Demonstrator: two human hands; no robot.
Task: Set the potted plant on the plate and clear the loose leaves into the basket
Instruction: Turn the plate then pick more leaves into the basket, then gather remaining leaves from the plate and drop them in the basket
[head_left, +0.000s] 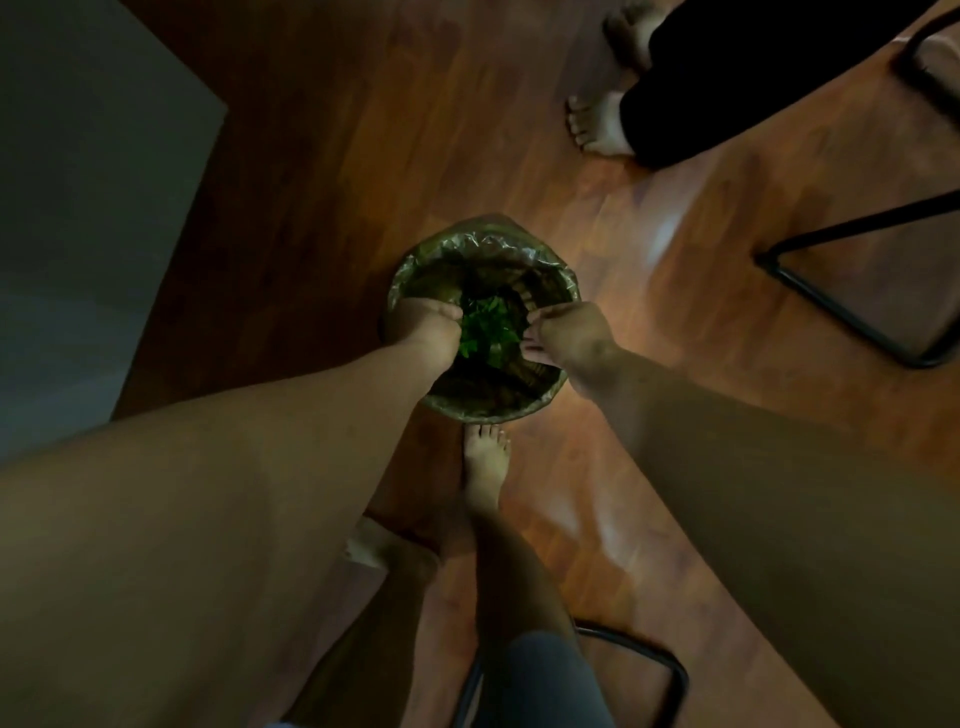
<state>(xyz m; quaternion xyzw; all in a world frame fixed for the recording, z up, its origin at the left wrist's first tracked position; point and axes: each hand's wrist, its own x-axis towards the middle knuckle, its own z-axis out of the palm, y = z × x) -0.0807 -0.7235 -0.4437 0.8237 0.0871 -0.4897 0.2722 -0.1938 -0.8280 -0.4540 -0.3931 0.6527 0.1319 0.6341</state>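
Note:
A round basket (563, 283) lined with a crinkled plastic bag stands on the wooden floor below me. A clump of green loose leaves (491, 327) hangs over its opening, between my two hands. My left hand (423, 330) is curled at the leaves' left side, its fingers closed against them. On the other side, over the rim, my right hand (563, 335) has its thumb and fingers apart, with the fingertips at the edge of the leaves. No potted plant or plate is in view.
My bare foot (485, 462) stands just in front of the basket. Another person's bare feet (597, 124) are at the upper right. Black metal chair frames (831, 306) stand to the right and below me. A grey surface (78, 208) fills the left side.

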